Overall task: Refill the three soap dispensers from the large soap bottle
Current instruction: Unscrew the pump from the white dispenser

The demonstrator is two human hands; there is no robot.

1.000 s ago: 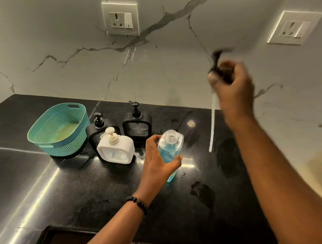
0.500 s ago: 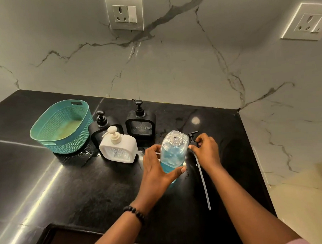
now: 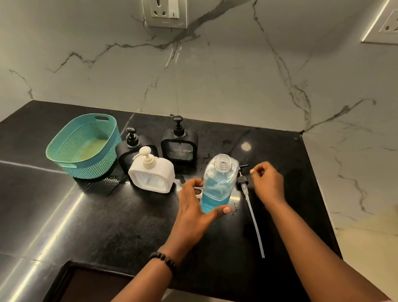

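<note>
At frame centre my left hand (image 3: 197, 210) grips the uncapped soap bottle (image 3: 218, 183) upright on the black tabletop (image 3: 82, 224). My right hand (image 3: 266, 184), loosely curled and empty, hovers beside the pump head (image 3: 243, 179) lying there.

Right hand (image 3: 266, 184) now off pump (image 3: 243, 179)

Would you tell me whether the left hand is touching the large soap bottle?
Touching: the head view shows the left hand wrapping the large soap bottle.

Left hand (image 3: 193, 210) in curled grip; right hand (image 3: 269, 184) loosely curled, low.
</note>
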